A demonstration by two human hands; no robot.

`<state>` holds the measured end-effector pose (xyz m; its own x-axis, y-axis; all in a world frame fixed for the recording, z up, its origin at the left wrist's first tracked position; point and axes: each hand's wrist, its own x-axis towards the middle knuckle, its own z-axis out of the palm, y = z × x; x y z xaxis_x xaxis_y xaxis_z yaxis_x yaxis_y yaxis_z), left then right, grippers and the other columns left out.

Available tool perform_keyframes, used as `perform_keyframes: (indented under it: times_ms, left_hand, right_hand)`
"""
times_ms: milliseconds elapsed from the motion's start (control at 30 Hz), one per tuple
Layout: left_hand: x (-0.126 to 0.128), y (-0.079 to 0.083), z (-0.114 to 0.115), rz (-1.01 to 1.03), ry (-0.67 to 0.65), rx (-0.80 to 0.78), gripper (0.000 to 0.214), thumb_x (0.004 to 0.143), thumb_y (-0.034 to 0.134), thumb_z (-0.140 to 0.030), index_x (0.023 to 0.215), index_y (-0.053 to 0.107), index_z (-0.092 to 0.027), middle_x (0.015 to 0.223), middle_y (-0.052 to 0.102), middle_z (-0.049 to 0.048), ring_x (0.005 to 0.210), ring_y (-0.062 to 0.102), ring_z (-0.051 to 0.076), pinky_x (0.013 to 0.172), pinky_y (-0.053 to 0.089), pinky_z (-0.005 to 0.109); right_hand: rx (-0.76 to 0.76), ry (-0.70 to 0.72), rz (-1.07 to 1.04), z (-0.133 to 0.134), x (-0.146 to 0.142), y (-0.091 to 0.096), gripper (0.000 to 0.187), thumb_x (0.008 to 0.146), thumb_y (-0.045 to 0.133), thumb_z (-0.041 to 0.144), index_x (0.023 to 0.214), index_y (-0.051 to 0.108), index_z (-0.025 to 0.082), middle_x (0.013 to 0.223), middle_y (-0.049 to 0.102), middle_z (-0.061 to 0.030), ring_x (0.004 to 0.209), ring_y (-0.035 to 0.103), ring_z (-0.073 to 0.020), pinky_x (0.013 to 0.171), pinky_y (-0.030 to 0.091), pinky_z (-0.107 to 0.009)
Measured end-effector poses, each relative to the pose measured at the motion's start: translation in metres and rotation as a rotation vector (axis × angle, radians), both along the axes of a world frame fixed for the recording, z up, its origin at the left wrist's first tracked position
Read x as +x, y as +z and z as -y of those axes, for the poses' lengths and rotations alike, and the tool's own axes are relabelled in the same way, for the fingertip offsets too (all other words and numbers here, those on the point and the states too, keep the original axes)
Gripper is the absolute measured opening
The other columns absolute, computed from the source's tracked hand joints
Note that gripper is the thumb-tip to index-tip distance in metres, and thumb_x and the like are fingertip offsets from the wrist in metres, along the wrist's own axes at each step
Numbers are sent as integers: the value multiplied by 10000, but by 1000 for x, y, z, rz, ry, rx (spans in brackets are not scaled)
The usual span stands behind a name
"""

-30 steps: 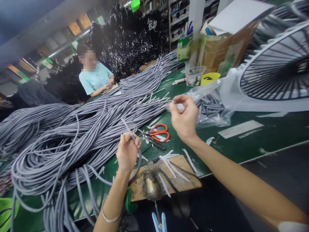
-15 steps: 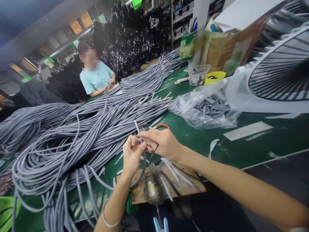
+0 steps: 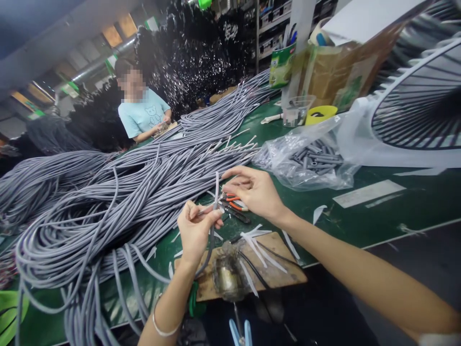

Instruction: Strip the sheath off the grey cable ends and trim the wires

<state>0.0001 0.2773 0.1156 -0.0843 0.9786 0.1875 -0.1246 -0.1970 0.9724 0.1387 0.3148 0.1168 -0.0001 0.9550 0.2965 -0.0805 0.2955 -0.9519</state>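
Observation:
My left hand (image 3: 196, 228) pinches a grey cable (image 3: 210, 245) near its end, between thumb and fingers. The cable's pale tip (image 3: 217, 180) points upward above the hand, and its length curves down behind my wrist. My right hand (image 3: 257, 192) is just right of the tip, fingers stretched toward it and partly apart; I see nothing held in them. Below the right hand, orange-and-black-handled pliers (image 3: 236, 204) lie on the green table. Nearer me is a wooden board (image 3: 284, 274) with a grimy metal lump (image 3: 227, 278) and white strips (image 3: 261, 250) on it.
Large bundles of grey cables (image 3: 90, 226) cover the left and middle of the table. A plastic bag of grey tubes (image 3: 313, 161) lies right, beside a white fan (image 3: 414, 110). Light-blue handles (image 3: 240, 332) show at the near edge. A person (image 3: 144, 113) sits across the table.
My right hand has drawn away from the cable, up and to the right, its fingers loosening. The pliers beneath are now uncovered. The left hand keeps its hold, and the cable tip stands more upright.

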Motion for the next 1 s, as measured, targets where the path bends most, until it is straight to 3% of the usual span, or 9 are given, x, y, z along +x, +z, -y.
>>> perform_keyframes:
  times_ms: [167, 300, 367, 400, 500, 567, 700, 1000]
  left_hand:
    - [-1, 2, 1, 115, -40, -31, 534, 570, 795, -265, 746, 294, -216, 542, 608, -54, 336, 405, 28, 358, 280, 121]
    - [-6, 5, 0, 192, -43, -40, 590, 517, 825, -296, 943, 428, -204, 538, 598, -53, 331, 349, 15, 368, 250, 133]
    - [-10, 7, -2, 217, -34, -26, 555, 507, 831, -316, 942, 514, -178, 537, 573, -51, 343, 348, 10, 369, 243, 141]
    - [-11, 7, -3, 218, -29, -21, 506, 509, 831, -327, 901, 558, -161, 551, 570, -40, 354, 354, 8, 371, 241, 145]
    - [-14, 7, -5, 202, -8, -5, 392, 522, 823, -359, 780, 640, -126, 608, 582, -3, 388, 375, 8, 383, 257, 159]
    - [-15, 6, -6, 197, 6, 8, 372, 527, 820, -370, 766, 664, -130, 626, 592, 6, 399, 383, 12, 396, 276, 166]
    - [-15, 3, -6, 158, 4, 32, 338, 557, 809, -369, 770, 686, -137, 614, 592, 8, 410, 399, 20, 413, 307, 168]
    - [-14, -2, -4, 77, -10, 55, 275, 606, 790, -338, 773, 700, -138, 500, 514, -30, 415, 432, 52, 410, 335, 174]
  right_hand:
    - [113, -208, 51, -2, 6, 5, 103, 683, 620, 205, 779, 587, 186, 625, 633, 8, 559, 601, -125, 549, 473, -232]
    - [237, -614, 81, -8, 23, 11, 50, 742, 584, 235, 742, 578, 185, 699, 617, -23, 607, 576, -125, 520, 430, -220]
    - [240, -683, 102, -10, 30, 13, 132, 763, 585, 307, 721, 576, 183, 635, 577, -13, 549, 520, -112, 473, 377, -213]
    - [215, -590, 155, -10, 31, 14, 185, 754, 603, 357, 706, 581, 180, 580, 548, 2, 504, 482, -103, 452, 349, -213]
    - [134, -88, 392, -5, 23, 12, 291, 746, 605, 459, 705, 618, 172, 503, 516, 28, 446, 432, -88, 447, 306, -211]
    - [161, 100, 518, 2, 12, 9, 288, 805, 538, 428, 702, 631, 176, 515, 531, 26, 465, 439, -88, 473, 298, -208]
    - [277, 99, 557, 13, -3, 2, 312, 852, 467, 334, 622, 604, 175, 484, 487, 29, 441, 376, -79, 479, 263, -212]
    - [316, 59, 494, 18, -3, 0, 327, 869, 457, 337, 651, 627, 163, 519, 528, 13, 451, 396, -79, 495, 275, -219]
